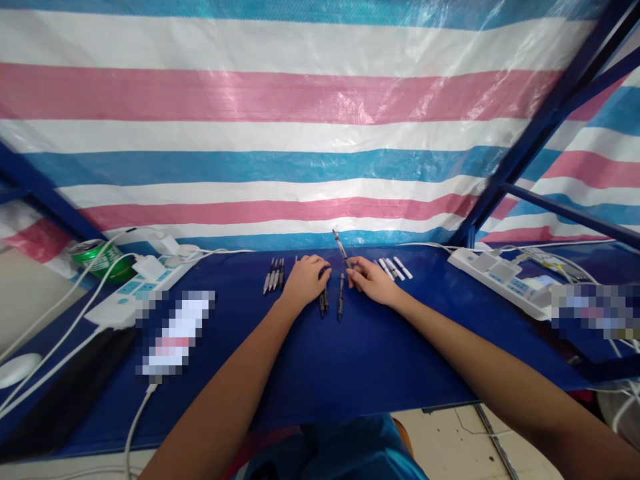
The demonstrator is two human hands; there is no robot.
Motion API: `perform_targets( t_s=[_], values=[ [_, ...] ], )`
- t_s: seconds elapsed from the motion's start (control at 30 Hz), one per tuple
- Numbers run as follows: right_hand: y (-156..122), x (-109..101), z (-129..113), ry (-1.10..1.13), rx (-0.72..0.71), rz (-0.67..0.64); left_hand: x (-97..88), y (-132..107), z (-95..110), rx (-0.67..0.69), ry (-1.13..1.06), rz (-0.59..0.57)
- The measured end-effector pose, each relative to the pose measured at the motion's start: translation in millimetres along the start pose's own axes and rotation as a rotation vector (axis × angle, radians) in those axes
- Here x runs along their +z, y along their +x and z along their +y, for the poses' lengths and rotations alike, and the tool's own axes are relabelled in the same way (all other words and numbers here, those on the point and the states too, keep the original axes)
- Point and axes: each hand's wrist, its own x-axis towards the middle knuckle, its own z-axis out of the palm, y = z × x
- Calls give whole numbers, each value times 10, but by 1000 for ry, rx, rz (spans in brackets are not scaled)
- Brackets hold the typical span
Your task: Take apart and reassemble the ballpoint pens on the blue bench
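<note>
My right hand (pixel 374 281) pinches a slim pen (pixel 341 245) with a dark grip, holding it tilted with its light end up and away from me. My left hand (pixel 306 279) is curled over dark pens (pixel 323 308), with one between thumb and fingers; it hides their upper parts. Between my hands a single dark pen (pixel 341 298) lies lengthwise on the blue table (pixel 320 373). Left of my left hand, several grey and black pens (pixel 273 275) lie in a row. Beyond my right hand are several white pen-like sticks (pixel 396 268).
A phone (pixel 177 333) with a cable and a white power strip (pixel 127 297) lie at left, near a green can (pixel 103 260). Another power strip (pixel 500 283) with plugs stands at right. A striped sheet (pixel 300 147) hangs behind, between blue metal bars (pixel 540 127).
</note>
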Motion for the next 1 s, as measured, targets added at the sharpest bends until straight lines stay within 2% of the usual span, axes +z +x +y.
perform_targets(
  t_s=[0.33,0.83,1.0],
  values=[
    [-110,64,-219,-421,-146,-15,-3,-9,5,28,8,-4],
    [-122,23,-226,-487,-171,-47,12,-2,-66,-7,-7,-15],
    [-132,-1,-250,-520,-214,-120,-15,1,-102,-57,80,30]
  ],
)
